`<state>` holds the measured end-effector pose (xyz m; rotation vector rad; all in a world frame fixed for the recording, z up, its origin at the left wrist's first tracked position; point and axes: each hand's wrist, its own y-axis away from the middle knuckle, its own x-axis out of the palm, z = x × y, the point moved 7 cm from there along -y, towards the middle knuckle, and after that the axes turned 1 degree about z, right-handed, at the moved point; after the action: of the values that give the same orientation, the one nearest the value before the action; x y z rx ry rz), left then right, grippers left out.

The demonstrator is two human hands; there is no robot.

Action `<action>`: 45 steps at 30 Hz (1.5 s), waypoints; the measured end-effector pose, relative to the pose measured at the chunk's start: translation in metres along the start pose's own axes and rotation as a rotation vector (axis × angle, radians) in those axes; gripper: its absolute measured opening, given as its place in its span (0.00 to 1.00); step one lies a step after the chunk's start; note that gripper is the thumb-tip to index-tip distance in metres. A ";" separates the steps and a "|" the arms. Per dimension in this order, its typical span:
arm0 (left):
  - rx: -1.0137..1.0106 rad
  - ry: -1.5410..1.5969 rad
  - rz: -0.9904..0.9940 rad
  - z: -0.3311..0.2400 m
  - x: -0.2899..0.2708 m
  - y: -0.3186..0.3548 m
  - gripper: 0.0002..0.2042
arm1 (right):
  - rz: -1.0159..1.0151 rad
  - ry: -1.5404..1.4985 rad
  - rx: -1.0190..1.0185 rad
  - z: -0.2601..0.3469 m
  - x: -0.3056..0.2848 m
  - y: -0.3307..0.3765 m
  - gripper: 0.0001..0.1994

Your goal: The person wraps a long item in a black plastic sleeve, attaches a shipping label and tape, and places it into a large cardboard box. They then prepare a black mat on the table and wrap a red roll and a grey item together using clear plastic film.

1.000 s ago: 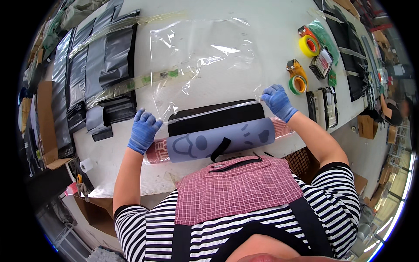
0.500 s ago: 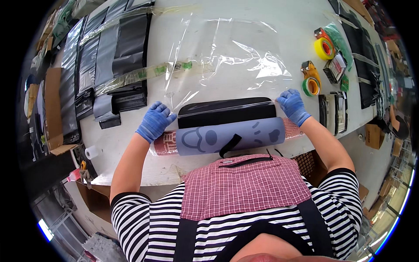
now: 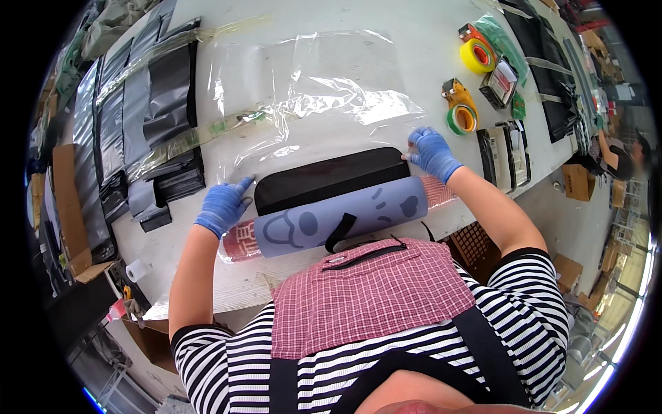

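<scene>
Blue nitrile gloves cover both hands. The left hand (image 3: 222,205) rests with fingers loosely spread, its forefinger pressing the near left corner of the clear crinkled plastic sheet (image 3: 310,90) flat on the white worktop (image 3: 172,241). The right hand (image 3: 432,152) pinches with curled fingertips at the upper right corner of the flat black rectangular pouch (image 3: 324,178); whether it grips the pouch or only the film over it is hard to tell through the glare.

Compared with a second ago, both hands have drawn closer to the body and to the pouch's corners, and the black pouch now shows much more of its face beyond the fingertips, so the film seems to be getting lined up around it. Just below both hands, against the worktop's near edge, lies the lavender rolled mat with dark cartoon marks and pink patterned ends (image 3: 331,221), a black strap across its middle.

Past the right hand sit a yellow tape roll (image 3: 476,56) and a green tape dispenser (image 3: 460,116); beyond the left hand lie grey and black mailer bags (image 3: 148,103).
</scene>
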<state>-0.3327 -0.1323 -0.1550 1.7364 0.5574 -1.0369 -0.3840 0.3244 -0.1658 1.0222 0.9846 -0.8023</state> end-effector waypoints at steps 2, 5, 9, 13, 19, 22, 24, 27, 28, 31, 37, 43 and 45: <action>-0.028 -0.009 -0.001 -0.001 0.005 -0.002 0.31 | -0.073 0.033 -0.038 0.006 -0.003 0.002 0.19; -0.019 -0.041 -0.149 0.003 0.005 0.002 0.34 | -0.111 0.031 -0.101 0.010 0.002 0.003 0.25; -0.082 -0.143 -0.112 -0.006 -0.002 0.001 0.35 | -0.079 0.018 -0.120 0.006 0.003 0.004 0.26; -0.050 -0.214 -0.162 -0.008 0.005 -0.004 0.35 | -0.121 0.014 -0.116 0.017 -0.002 0.001 0.23; -0.033 0.062 -0.161 0.007 0.013 -0.004 0.34 | -0.119 -0.122 -0.241 0.014 0.009 0.007 0.18; -0.035 0.046 -0.153 0.011 0.018 -0.003 0.35 | -0.139 -0.121 -0.276 0.014 0.009 0.009 0.17; -0.004 0.006 -0.242 0.009 0.014 -0.004 0.36 | -0.134 -0.091 -0.260 0.017 0.005 0.010 0.18; -0.158 0.057 -0.246 0.003 0.010 -0.009 0.36 | -0.112 -0.099 -0.201 0.021 0.005 0.007 0.19; -0.150 0.058 -0.249 -0.004 0.004 -0.011 0.36 | -0.093 -0.140 -0.163 0.019 0.007 0.006 0.19; -0.219 0.012 -0.187 -0.010 -0.003 -0.011 0.38 | -0.070 -0.063 -0.111 0.019 0.012 0.008 0.21; -0.196 -0.046 -0.288 -0.006 0.006 -0.011 0.40 | -0.088 -0.104 -0.064 0.015 0.015 0.007 0.23; 0.363 -0.261 -0.616 -0.057 -0.019 0.001 0.32 | -0.105 -0.087 -0.044 0.020 0.010 0.005 0.21; 0.331 -0.176 -0.424 -0.049 -0.010 -0.011 0.32 | -0.125 -0.096 -0.096 0.028 0.004 0.004 0.19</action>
<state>-0.3277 -0.0823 -0.1459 1.8263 0.6881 -1.6409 -0.3709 0.2993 -0.1631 0.8382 1.0019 -0.8907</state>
